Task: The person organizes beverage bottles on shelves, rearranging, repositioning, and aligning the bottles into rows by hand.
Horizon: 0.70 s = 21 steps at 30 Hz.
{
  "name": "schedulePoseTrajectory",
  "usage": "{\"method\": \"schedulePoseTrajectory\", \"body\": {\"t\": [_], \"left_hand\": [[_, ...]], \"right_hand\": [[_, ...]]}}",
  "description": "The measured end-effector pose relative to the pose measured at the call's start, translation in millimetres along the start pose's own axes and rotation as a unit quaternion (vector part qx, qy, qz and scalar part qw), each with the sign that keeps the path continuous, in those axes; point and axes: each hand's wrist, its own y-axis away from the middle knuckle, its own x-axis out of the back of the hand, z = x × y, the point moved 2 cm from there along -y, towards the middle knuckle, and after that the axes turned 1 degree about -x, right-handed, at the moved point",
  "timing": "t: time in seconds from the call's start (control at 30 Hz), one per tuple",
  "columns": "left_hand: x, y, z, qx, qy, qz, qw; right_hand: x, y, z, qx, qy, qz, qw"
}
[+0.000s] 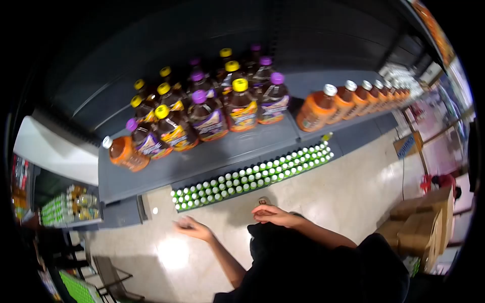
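My left hand (193,229) is held out over the floor, palm partly up. Its fingers are apart and smeared by motion, with nothing visible in them. Close to my body, my right hand (272,216) has its fingers curled in; what they hold, if anything, is hidden. Just beyond its knuckles shows a small round pale thing with dark markings (262,201); whether the hand touches it I cannot tell. In front of both hands, low down, runs a long block of small green bottles with white caps (252,178).
A grey shelf (217,164) carries dark bottles with yellow and purple caps (209,121). Orange bottles with white caps (318,110) line its right part, and one orange bottle (127,153) stands at its left end. Cardboard boxes (419,227) are at the right, a folding chair (112,278) lower left.
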Motion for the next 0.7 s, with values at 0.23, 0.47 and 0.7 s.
{"method": "schedulePoseTrajectory", "body": {"t": [0.23, 0.47, 0.7], "left_hand": [[89, 169, -181, 0.173, -0.196, -0.667, 0.697], [111, 70, -159, -0.085, -0.375, -0.794, 0.470], [172, 112, -208, 0.023, -0.446, -0.758, 0.476]], "right_hand": [[-3, 33, 63, 0.007, -0.004, 0.079, 0.997], [-9, 126, 190, 0.040, -0.247, 0.267, 0.930], [-61, 281, 409, 0.081, -0.466, 0.570, 0.672]]}}
